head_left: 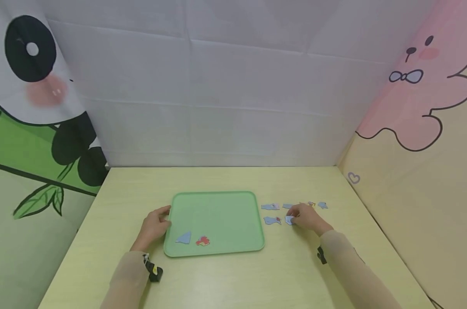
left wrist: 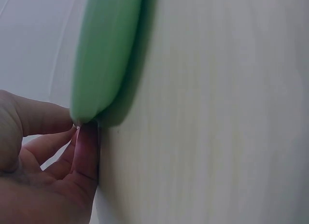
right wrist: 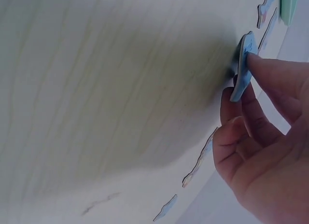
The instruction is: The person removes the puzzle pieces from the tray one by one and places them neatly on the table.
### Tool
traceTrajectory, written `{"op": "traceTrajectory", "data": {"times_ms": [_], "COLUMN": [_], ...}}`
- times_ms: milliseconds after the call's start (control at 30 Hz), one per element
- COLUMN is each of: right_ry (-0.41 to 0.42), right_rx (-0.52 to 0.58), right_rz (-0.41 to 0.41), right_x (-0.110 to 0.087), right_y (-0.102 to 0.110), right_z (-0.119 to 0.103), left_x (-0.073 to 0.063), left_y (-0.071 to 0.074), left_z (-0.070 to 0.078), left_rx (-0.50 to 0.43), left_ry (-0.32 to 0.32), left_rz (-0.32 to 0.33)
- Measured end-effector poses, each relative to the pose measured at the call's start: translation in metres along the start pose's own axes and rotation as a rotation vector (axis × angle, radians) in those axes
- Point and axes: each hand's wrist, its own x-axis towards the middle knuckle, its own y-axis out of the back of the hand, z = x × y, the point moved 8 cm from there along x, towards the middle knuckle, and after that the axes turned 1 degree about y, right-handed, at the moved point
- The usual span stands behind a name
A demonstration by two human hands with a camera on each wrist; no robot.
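A green tray [head_left: 218,197] lies in the middle of the pale table. A blue triangular puzzle piece [head_left: 183,238] and a red one [head_left: 202,241] lie in its near left corner. My left hand [head_left: 164,217] pinches the tray's left rim [left wrist: 104,55] between thumb and a finger [left wrist: 88,149]. To the right of the tray, my right hand [head_left: 293,217] pinches a blue puzzle piece [head_left: 289,220]. In the right wrist view that blue piece [right wrist: 244,60] stands tilted on edge against the table, held between thumb and fingers [right wrist: 231,110].
Several more blue pieces lie loose right of the tray, among them one [head_left: 270,206] and another [head_left: 272,220] near its edge, and one [head_left: 322,205] farther right. Cloth walls close in the table at the back and both sides.
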Motion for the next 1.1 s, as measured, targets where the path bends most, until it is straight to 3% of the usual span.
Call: {"op": "traceTrajectory", "data": {"times_ms": [733, 967, 1100], "right_ry": [0.017, 0.026, 0.049], "right_rx": [-0.175, -0.164, -0.171], "right_rz": [0.037, 0.053, 0.084], "right_x": [-0.006, -0.009, -0.008], "right_y": [0.0, 0.003, 0.007], "right_z": [-0.012, -0.015, -0.029], "left_x": [-0.008, -0.01, -0.01], "left_y": [0.0, -0.001, 0.0], "left_z": [0.003, 0.003, 0.002], "left_rx": [-0.001, 0.0, 0.01], "left_ry": [0.01, 0.013, 0.016], "left_rz": [0.007, 0.015, 0.023]}}
